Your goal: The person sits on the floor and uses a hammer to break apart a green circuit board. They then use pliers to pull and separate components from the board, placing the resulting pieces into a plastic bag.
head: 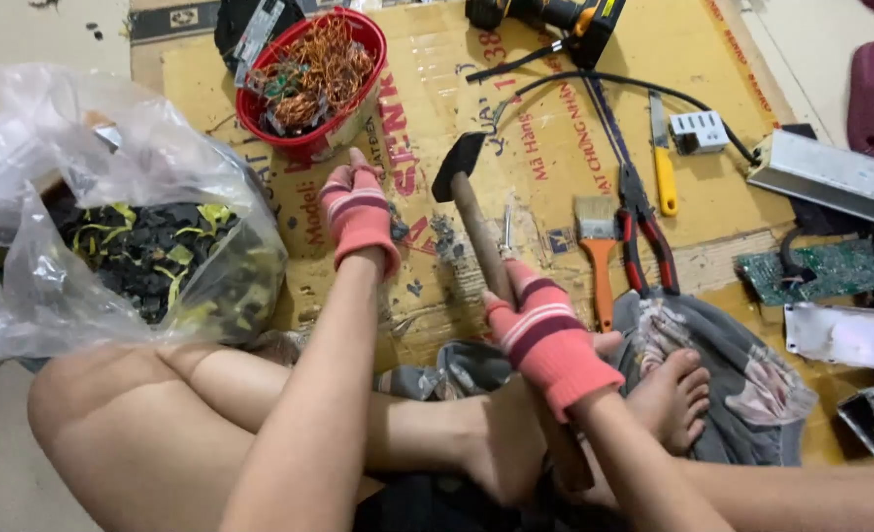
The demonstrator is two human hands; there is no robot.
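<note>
Flattened brown cardboard carton [545, 138] lies on the floor, printed in red and black (lettering not recorded). Clear plastic bag [72, 197], left, holds black and yellow scraps. No screens or signs observed.

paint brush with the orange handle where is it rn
In the head view, the paint brush lies on the cardboard right of centre, between the hammer and the red-handled pliers, just beyond the right hand.

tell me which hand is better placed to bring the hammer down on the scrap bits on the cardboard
Right, most likely. The right hand already grips the hammer by its wooden handle, head raised over the small scrap pieces. The left hand rests flat on the cardboard beside them, holding no tool.
</note>
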